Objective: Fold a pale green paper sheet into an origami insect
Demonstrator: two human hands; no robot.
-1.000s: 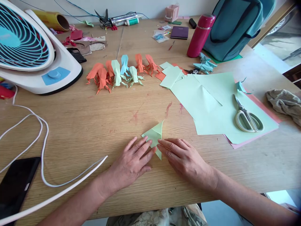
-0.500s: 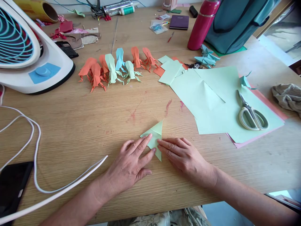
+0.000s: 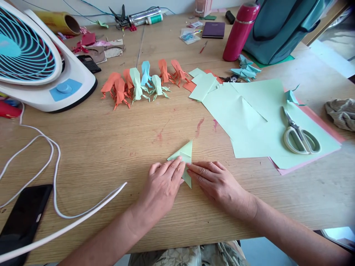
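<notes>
A small light green folded paper (image 3: 186, 150) lies on the wooden table in front of me, its pointed tip turned to the far side. My left hand (image 3: 165, 183) presses on it from the left, fingers bunched together over its lower part, with the thumb mostly hidden. From the right, my right hand (image 3: 217, 183) has its fingers closed together, the fingertips at the paper's right edge. That thumb is out of sight. Beyond the hands stands a row of folded paper figures in orange, pale green and blue, among them a green paper figure (image 3: 136, 85).
Scissors (image 3: 299, 135) lie on large green sheets (image 3: 246, 136) at right. Small paper squares (image 3: 203, 87), a pink bottle (image 3: 240, 33) and a teal bag (image 3: 280, 29) are beyond. At left are a fan (image 3: 66, 81), white cable (image 3: 57, 166) and phone (image 3: 26, 214).
My left hand's fingers have drawn together and moved slightly right over the paper. My right hand stays almost in place. The whole view has shifted a little.
</notes>
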